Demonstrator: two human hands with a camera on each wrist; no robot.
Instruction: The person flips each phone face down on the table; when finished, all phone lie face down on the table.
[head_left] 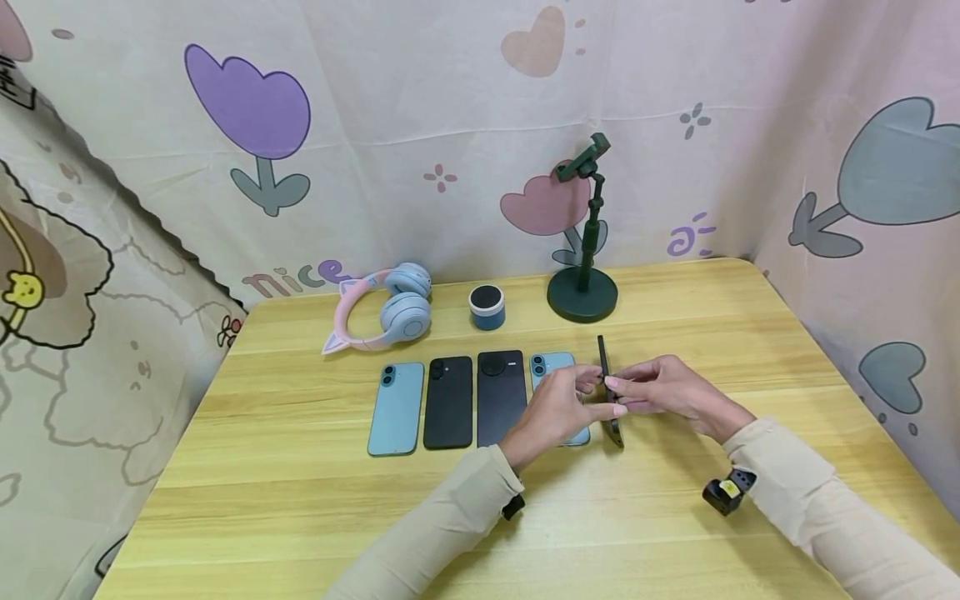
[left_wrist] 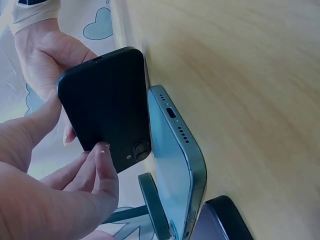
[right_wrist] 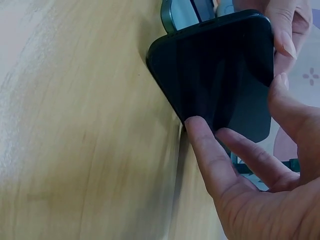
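A black smartphone [head_left: 602, 353] stands on its long side, edge-on in the head view, at the right end of a row of phones. My left hand [head_left: 551, 410] holds it from the left, thumb at one edge and fingertips against its back [left_wrist: 107, 105] near the camera bump. From the right, my right hand [head_left: 667, 390] grips it too, with the thumb at the upper edge and fingertips on the dark screen [right_wrist: 210, 75]. Just left of it lies a light blue phone [head_left: 553, 363], partly hidden by my left hand.
Further left in the row lie a dark phone with a round camera [head_left: 502, 404], a black phone [head_left: 448, 404] and another light blue phone [head_left: 395, 410]. Behind them are cat-ear headphones [head_left: 405, 317], a small blue-and-white cylinder [head_left: 487, 308] and a dark green phone stand [head_left: 582, 296].
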